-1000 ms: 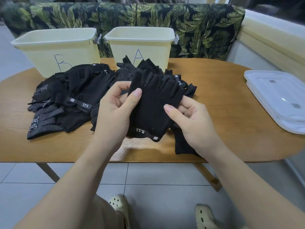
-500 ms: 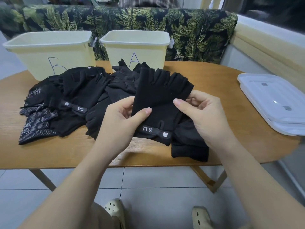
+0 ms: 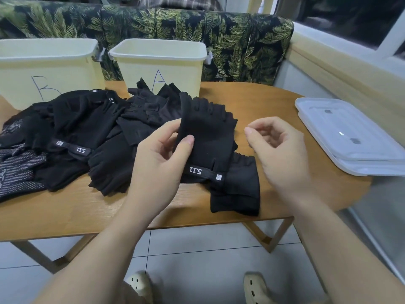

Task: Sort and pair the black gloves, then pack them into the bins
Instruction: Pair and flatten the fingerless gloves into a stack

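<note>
head: left hand [image 3: 160, 159] pinches glove [image 3: 208, 137]

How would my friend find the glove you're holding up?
Look at the wooden table, in front of the bin marked A. The left hand pinches one fingerless black glove upright; unlike the others lying flat, it's lifted.

Wooden table [image 3: 274, 102], stacked clear lids [image 3: 350, 137], leaf-print sofa [image 3: 230, 40], beige clogs [image 3: 140, 284]

Wooden table [image 3: 274, 102] under gloves [image 3: 92, 128], bins [image 3: 160, 64], lids [image 3: 350, 137]
</note>
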Tool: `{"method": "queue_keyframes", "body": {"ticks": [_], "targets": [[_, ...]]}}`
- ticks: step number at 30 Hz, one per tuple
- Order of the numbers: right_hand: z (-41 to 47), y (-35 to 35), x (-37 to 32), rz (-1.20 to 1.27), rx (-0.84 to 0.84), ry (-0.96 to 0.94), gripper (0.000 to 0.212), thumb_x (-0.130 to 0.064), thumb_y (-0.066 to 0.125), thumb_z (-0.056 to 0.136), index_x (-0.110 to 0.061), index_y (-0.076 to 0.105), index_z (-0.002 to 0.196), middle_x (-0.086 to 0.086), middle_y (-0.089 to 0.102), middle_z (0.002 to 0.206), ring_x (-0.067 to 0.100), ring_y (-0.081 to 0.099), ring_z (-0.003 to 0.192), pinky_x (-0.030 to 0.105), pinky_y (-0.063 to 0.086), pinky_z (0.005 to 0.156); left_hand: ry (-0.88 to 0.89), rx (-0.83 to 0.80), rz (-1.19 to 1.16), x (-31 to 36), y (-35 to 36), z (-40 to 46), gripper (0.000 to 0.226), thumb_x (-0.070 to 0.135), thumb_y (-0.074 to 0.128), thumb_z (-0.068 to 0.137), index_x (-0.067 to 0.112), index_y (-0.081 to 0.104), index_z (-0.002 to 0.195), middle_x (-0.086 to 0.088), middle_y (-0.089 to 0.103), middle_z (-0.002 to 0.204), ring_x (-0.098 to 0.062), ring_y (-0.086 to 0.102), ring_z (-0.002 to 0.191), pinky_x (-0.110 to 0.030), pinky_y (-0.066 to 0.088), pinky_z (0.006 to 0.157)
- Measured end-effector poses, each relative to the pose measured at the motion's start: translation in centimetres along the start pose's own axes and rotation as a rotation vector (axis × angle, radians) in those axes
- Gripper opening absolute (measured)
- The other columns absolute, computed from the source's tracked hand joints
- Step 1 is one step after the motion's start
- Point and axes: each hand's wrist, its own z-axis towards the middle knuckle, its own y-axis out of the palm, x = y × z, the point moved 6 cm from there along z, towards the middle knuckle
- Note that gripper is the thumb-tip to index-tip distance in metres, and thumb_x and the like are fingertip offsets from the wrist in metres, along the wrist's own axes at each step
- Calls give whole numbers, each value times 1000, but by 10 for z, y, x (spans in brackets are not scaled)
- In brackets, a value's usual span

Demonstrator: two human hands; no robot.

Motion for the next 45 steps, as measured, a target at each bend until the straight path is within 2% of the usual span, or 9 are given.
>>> {"method": "queue_keyframes", "body": {"ticks": [4, 8, 17, 21, 25, 29, 35, 39, 45], "targets": [[-12, 12, -3, 89, -184, 56, 16, -19, 59, 103, -17, 73, 110, -4, 76, 100, 9, 71, 94, 28, 59, 79, 97, -70, 116, -1, 19, -2, 33, 0, 56, 102, 14, 66, 129, 1, 75, 111, -20, 71, 106, -37, 59, 89], [-19, 24, 0, 236, -329, 137, 31, -31, 48, 106, -15, 70, 123, 4, 74, 117, 21, 69, 115, 45, 54, 99, 148, -220, 258, -4, 42, -7, 45, 14, 60, 99, 20, 56, 144, 10, 68, 124, -18, 65, 115, -30, 53, 95], [-14, 15, 13, 521, -233, 363, 33, -27, 51, 107, 2, 66, 112, 18, 70, 101, 29, 69, 99, 42, 56, 87, 242, -457, 577, -17, 73, -17, 53, 47, 39, 105, 26, 45, 152, 13, 46, 140, -17, 40, 134, -31, 31, 113], [-14, 5, 20, 649, -85, 487, 28, -16, 48, 105, -3, 72, 105, 14, 77, 102, 27, 74, 95, 36, 62, 77, 297, -327, 523, -11, 70, -14, 38, 37, 44, 104, 20, 67, 129, 11, 58, 128, -16, 49, 127, -32, 37, 107], [-16, -3, 25, 758, -69, 590, 36, -21, 47, 103, 1, 69, 121, 20, 74, 118, 36, 72, 109, 50, 55, 100, 152, 11, 362, -18, 48, 0, 21, 34, 65, 94, 25, 59, 112, 5, 58, 108, -16, 57, 106, -28, 46, 93], [-17, -13, 29, 806, -133, 616, 45, -25, 40, 103, 0, 65, 129, 20, 70, 127, 37, 68, 118, 51, 47, 109, -236, -104, 138, -45, 50, 8, 46, 54, 71, 82, 37, 62, 124, 6, 67, 106, -12, 65, 99, -30, 51, 90], [-15, -32, 36, 652, -156, 517, 36, -24, 53, 97, -5, 71, 122, 17, 72, 123, 33, 69, 117, 47, 51, 102, -124, -121, 168, -42, 70, 17, 8, 32, 71, 86, 32, 75, 93, -5, 74, 84, -33, 70, 81, -58, 56, 82], [-8, -56, 47, 327, -93, 361, 20, -9, 60, 100, -18, 74, 113, 10, 75, 118, 26, 69, 117, 53, 49, 108, -122, -197, 284, -46, 84, 25, 6, 25, 74, 91, 28, 73, 86, -13, 68, 71, -32, 66, 71, -40, 56, 71], [0, -86, 72, 110, -25, 390, 13, -13, 67, 97, -19, 72, 107, 4, 76, 112, 24, 71, 112, 57, 51, 104, -44, -223, 493, -49, 107, 29, 15, 27, 76, 90, 27, 62, 86, 11, 56, 61, -2, 53, 60, -10, 38, 62]]}}
